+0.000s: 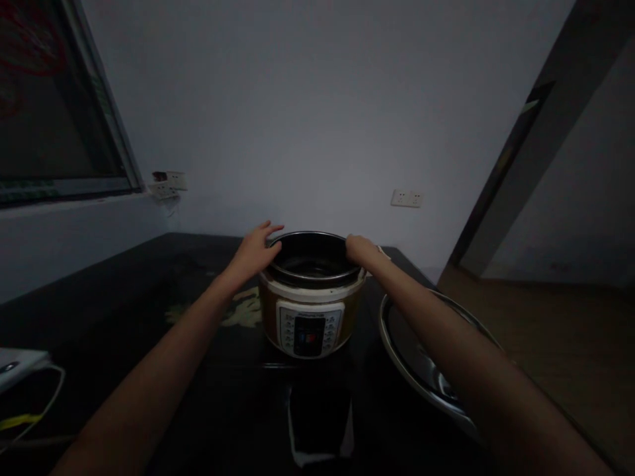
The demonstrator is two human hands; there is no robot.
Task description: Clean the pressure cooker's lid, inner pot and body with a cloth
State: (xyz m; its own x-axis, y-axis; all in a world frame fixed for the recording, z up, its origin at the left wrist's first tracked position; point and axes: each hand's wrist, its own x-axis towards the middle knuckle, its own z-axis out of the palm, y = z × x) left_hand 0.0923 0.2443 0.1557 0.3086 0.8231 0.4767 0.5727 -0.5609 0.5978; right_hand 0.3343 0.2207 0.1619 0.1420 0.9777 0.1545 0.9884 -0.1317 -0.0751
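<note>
Forearms (169,357) reach forward, dark pot (310,258) between left fingers (271,251) and right fingers (353,246).

Dark glossy table (218,396) bearing a cooker (268,311), a round metal tray (397,357), seemingly a white device (22,363).

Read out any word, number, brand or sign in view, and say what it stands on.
No text is legible.
Cooker: line atop panel, too blurred; button labels, too small.
Display: red and blue glow, unreadable.
Window: red and green marks, too blurred to tell if lettering.
</note>
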